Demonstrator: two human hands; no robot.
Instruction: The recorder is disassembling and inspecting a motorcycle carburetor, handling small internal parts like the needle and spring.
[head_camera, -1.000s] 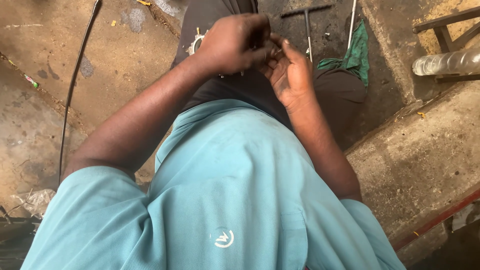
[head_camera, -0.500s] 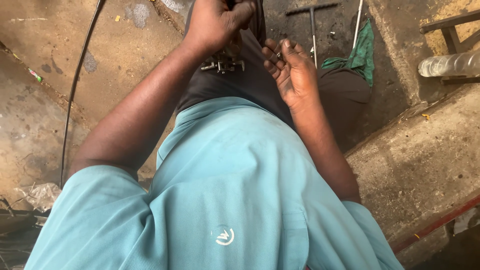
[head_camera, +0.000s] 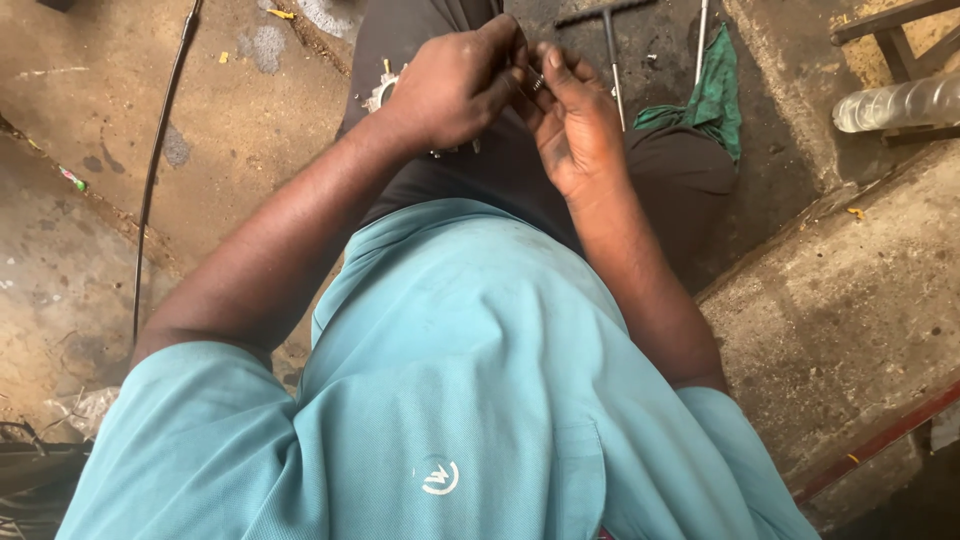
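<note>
Left hand (head_camera: 455, 85) and right hand (head_camera: 572, 120) are pinching a tiny metal part (head_camera: 537, 84) together over the lap, T-handle wrench (head_camera: 610, 40) lying just beyond on the floor.

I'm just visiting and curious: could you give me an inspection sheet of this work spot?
Surface: stained concrete floor and step.
Job's things: small metal part pinched between both hands; metal piece on the lap.
Clutter: T-handle tool, green rag, clear plastic bottle, scraps.
Fingers: left hand and right hand closed on the part.
Cables: black cable across the floor.
Surroundings: wooden frame, top right.
</note>
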